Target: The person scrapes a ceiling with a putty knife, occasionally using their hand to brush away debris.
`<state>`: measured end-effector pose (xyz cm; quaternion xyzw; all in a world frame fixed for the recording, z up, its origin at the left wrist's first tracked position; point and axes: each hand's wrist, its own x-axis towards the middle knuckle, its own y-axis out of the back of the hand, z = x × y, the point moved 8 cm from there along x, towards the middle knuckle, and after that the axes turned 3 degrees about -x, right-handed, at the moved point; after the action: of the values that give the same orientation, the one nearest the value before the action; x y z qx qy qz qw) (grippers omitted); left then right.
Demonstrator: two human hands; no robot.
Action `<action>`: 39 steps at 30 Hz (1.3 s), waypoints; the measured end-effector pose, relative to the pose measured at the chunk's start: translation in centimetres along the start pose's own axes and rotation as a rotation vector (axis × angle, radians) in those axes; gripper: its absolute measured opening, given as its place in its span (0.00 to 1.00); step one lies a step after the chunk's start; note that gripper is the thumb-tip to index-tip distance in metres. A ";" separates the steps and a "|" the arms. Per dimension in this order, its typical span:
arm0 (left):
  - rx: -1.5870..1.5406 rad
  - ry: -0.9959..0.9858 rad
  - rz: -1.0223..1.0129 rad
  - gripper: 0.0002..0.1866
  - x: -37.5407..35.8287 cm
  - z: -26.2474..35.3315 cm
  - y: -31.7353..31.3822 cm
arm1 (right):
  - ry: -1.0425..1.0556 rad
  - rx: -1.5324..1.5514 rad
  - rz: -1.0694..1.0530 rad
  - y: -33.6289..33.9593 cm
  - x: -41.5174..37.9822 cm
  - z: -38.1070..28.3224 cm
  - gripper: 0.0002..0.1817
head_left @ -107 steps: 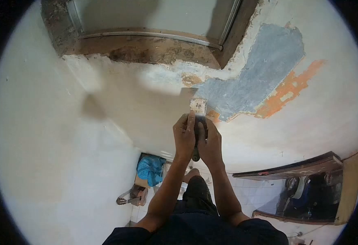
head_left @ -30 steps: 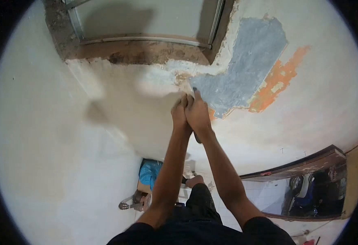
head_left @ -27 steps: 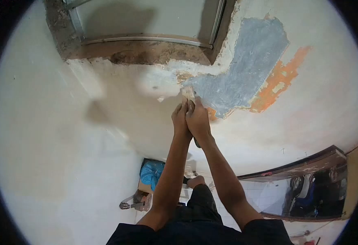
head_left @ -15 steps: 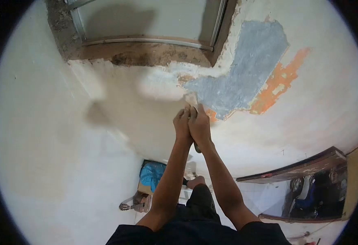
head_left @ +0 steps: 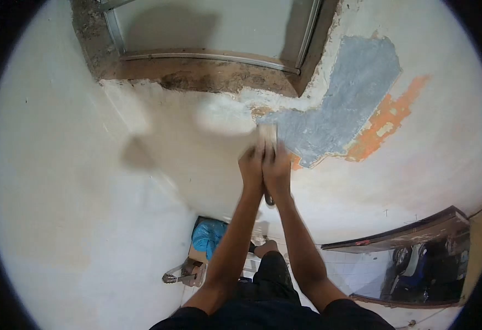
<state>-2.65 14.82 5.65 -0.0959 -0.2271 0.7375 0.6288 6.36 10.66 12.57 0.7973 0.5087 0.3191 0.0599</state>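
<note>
Both hands are together on a scraper [head_left: 268, 132] with a flat, pale blade and a dark handle end showing below the palms. My left hand [head_left: 251, 168] presses against the tool from the left side. Around the tool from the right is my right hand [head_left: 276, 169], its fingers blurred near the blade. The blade lies against the wall at the lower left edge of a bare grey patch [head_left: 340, 93]. Orange patches [head_left: 384, 124] of exposed paint border the grey on its right.
A framed window [head_left: 208, 56] with a rough, broken sill is above the hands. Below at the left are a blue plastic bag [head_left: 207, 235] and a guitar headstock [head_left: 169, 278]. A doorway at lower right shows a motorbike [head_left: 414, 267].
The wall and window have shifted slightly right and down in view. The hands have moved a little right, and the blade shows more fully, over the grey patch's left edge.
</note>
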 end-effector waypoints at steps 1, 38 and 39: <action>-0.194 0.158 -0.046 0.16 0.9 2.9 -1.6 | -0.103 -0.058 -0.035 -0.3 2.1 -0.9 0.15; -0.201 0.153 0.014 0.13 -0.7 -1.3 1.3 | -0.148 0.093 -0.024 -1.1 -1.3 1.6 0.18; -0.018 0.163 0.013 0.13 -1.3 -2.3 1.8 | -0.273 0.072 -0.042 -1.1 -2.4 2.9 0.18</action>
<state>-3.04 13.89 2.56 -0.1628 -0.1810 0.7293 0.6395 6.49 9.87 8.71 0.8242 0.5234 0.1880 0.1067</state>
